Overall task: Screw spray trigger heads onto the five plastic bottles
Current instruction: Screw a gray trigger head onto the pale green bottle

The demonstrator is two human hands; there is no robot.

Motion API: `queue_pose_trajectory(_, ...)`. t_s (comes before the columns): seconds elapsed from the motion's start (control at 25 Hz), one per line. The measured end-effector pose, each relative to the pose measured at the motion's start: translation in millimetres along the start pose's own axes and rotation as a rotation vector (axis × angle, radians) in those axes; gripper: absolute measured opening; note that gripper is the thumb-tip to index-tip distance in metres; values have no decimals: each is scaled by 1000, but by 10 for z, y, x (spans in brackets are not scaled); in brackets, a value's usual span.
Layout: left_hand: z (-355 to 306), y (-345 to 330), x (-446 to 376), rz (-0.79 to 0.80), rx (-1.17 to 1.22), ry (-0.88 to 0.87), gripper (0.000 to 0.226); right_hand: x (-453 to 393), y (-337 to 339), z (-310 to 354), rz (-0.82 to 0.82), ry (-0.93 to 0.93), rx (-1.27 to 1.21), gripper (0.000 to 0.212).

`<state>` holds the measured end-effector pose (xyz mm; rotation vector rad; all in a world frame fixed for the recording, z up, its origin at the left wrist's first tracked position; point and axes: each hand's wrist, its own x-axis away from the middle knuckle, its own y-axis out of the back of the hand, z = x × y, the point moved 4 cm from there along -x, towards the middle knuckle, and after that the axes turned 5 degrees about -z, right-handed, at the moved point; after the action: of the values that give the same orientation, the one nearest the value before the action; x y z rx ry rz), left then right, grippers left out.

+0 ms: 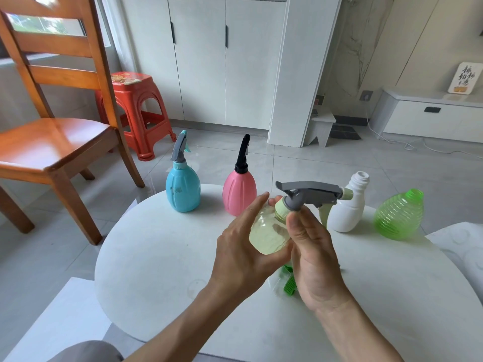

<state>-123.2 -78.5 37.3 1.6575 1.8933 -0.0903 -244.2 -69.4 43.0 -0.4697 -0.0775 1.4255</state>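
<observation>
The round white worktop [162, 257] has a smooth, faintly marbled top; its near edge is cut off by the frame. Five plastic bottles are in view. The blue bottle [183, 190] and the pink bottle [239, 194], both ribbed and egg-shaped, stand capped at the far edge. The white bottle [347, 210] and the ridged green bottle [400, 214] stand open-necked on the right. The pale yellow bottle [268, 235], translucent, is held tilted above the worktop's middle, cupped by the left hand [243, 252]. The right hand [313, 259] pinches the collar of the grey trigger head [309, 193] seated on its neck. A green trigger head [288, 283] lies mostly hidden beneath the hands.
</observation>
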Motion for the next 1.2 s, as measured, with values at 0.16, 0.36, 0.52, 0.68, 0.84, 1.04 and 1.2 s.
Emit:
queue_pose_trajectory(0.16, 14, -47, 22, 65, 66, 15, 86, -5, 28, -38, -19, 2, -29, 34)
queue_pose_trajectory(0.36, 28, -142, 40, 154, 212, 58, 80, -23, 90, -67, -70, -59, -34, 40)
queue_pose_trajectory(0.52, -4, -188, 4, 226, 294, 51, 68, -76, 128, 2, -61, 61, 155, 35)
queue_pose_trajectory(0.68, 24, -149, -58, 241, 360, 91, 68, -144, 132, 103, 210, 30, 211, 49)
queue_pose_trajectory(0.84, 27, -148, -87, 364, 495, 121, 61, -178, 197, 192, 278, 8, 135, 51)
queue_pose_trajectory(1.04, 50, -136, -100, 441, 532, 151, 54, -243, 215, 257, 96, -45, 5, 45)
queue_pose_trajectory(1.2, 70, -132, -96, 434, 262, 54, 78, -226, 179, 264, 87, -25, 109, 35)
